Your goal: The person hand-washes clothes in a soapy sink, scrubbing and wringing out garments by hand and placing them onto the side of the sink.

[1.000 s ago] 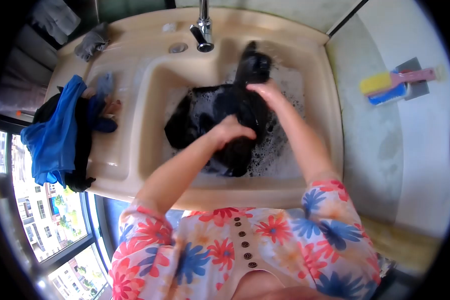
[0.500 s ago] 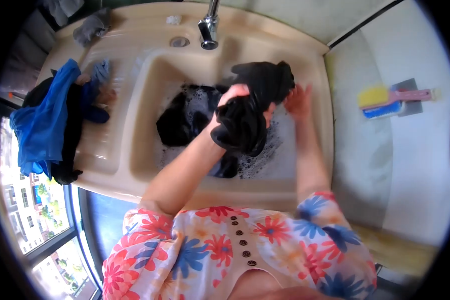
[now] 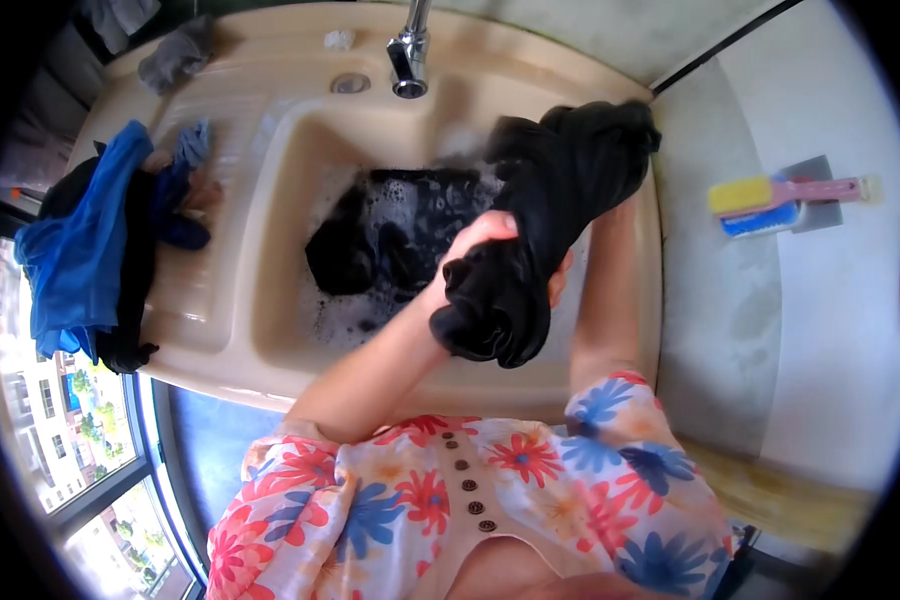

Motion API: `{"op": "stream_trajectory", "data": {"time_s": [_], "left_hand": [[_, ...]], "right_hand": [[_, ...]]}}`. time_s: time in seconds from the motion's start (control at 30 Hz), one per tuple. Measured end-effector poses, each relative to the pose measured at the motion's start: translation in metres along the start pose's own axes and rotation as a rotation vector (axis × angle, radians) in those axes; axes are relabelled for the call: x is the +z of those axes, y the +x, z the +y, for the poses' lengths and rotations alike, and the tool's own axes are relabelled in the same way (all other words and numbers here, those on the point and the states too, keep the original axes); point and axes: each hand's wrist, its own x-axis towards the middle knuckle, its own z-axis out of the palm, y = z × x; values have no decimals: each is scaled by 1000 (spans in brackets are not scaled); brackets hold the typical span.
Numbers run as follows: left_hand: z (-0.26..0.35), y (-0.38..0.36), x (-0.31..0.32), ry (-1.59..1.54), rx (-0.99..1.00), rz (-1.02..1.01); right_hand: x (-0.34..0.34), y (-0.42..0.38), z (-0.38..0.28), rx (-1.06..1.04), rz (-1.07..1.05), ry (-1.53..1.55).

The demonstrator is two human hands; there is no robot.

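Note:
A bunched wet black cloth (image 3: 560, 170) hangs over the right part of the sink basin (image 3: 280, 215). My left hand (image 3: 485, 240) is wrapped round its lower left portion, thumb on top and fingertips showing on the right side. The fingers of my right hand are hidden behind the cloth; only the forearm shows, rising at the right. Below and to the left, more dark cloth (image 3: 345, 245) lies in soapy water in the basin.
A chrome faucet (image 3: 410, 60) stands behind the basin. Blue and black clothes (image 3: 90, 250) lie on the left drainboard, with a grey cloth (image 3: 175, 55) at its back. A brush (image 3: 760, 200) is on the right wall.
The black cloth has moved up and right and is spread longer. My right hand has gone from beside the cloth to behind it. My left hand has shifted slightly right.

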Motion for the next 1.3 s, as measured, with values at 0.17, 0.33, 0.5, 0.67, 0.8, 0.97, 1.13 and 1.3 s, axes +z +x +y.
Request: {"op": "stream_trajectory", "data": {"time_s": [0.17,0.33,0.5,0.67,0.8,0.97,1.13,1.3], "left_hand": [[15,-4,-24,1505,-109,616],[4,-26,-45,1477,-202,736],[19,-41,-42,404,66,574],[50,-14,-28,119,271,267],[68,6,3,59,432,348],[68,15,-15,108,541,364],[36,0,5,78,458,362],[-14,-15,-31,19,222,381]], "right_hand": [[-77,-22,12,280,695,-1068],[-68,-28,62,754,521,-2139],[11,-36,19,465,611,-862],[-12,-81,14,143,755,-531],[-22,-140,34,505,204,-140],[31,-122,134,715,77,165],[52,-78,143,290,327,48],[52,-79,107,187,20,66]]}}
